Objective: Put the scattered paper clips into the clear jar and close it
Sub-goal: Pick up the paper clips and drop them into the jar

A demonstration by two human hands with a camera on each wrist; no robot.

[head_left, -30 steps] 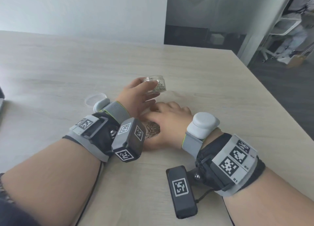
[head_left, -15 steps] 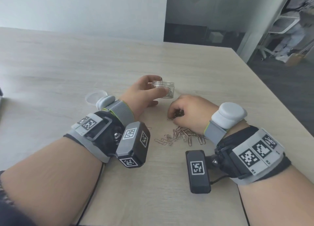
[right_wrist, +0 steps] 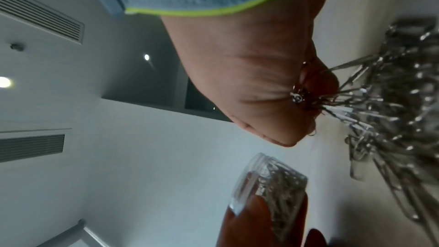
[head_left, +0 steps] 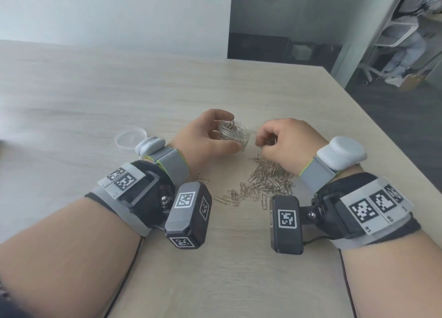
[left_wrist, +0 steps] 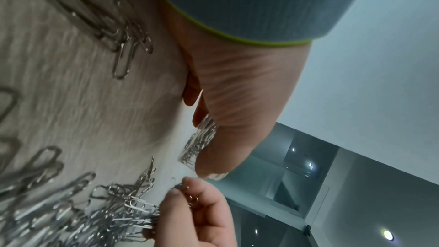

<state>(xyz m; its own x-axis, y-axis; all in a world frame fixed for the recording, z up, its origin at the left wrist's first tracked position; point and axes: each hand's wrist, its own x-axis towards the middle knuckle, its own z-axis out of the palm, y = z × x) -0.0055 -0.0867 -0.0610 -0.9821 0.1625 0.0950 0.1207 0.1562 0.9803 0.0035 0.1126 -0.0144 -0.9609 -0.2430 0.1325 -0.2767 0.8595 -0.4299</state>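
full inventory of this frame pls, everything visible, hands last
small clear plastic jar: one, clear, open, partly filled with clips, in the left hand
silver wire paper clips: many, silver, loose pile on the table between the wrists
round clear lid: one, clear, flat on the table left of the jar
light wood-grain table: one, pale
left hand: fingers curled round the jar
right hand: fingers pinching a bunch of clips beside the jar

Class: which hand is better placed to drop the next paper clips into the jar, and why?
The right hand: it already pinches a bunch of paper clips beside the open jar, while the left hand is busy holding the jar.
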